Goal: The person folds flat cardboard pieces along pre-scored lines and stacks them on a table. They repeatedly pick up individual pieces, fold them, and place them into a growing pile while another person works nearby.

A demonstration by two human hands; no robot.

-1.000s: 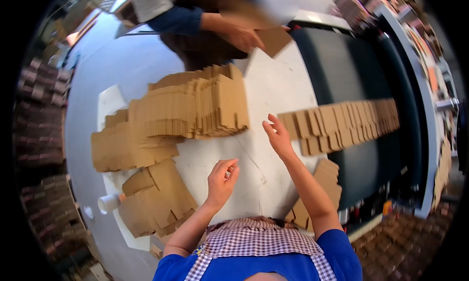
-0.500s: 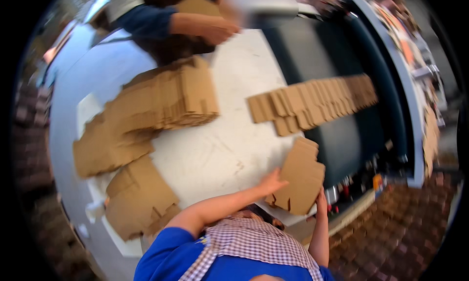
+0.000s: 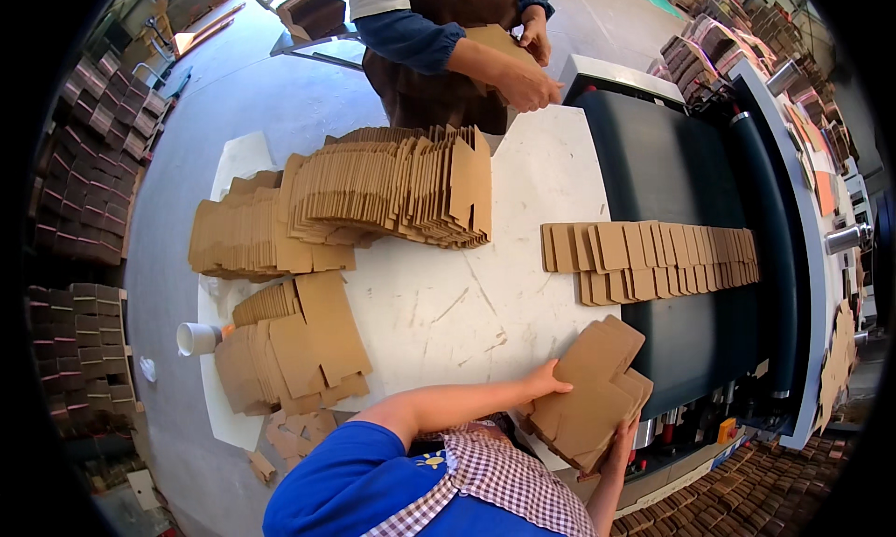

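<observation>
Head view: left hand and right hand grip a stack of flat cardboard blanks between them, fingers closed on its edges, at the near edge of the white table, beside the black conveyor belt.

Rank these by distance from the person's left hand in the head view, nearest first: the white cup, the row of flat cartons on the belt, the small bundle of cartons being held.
From the left hand:
1. Bundle of cartons, right against the hand, at the table's near edge.
2. Row of flat cartons, farther up on the dark belt, to the right.
3. White cup, far off at the table's left edge.
</observation>
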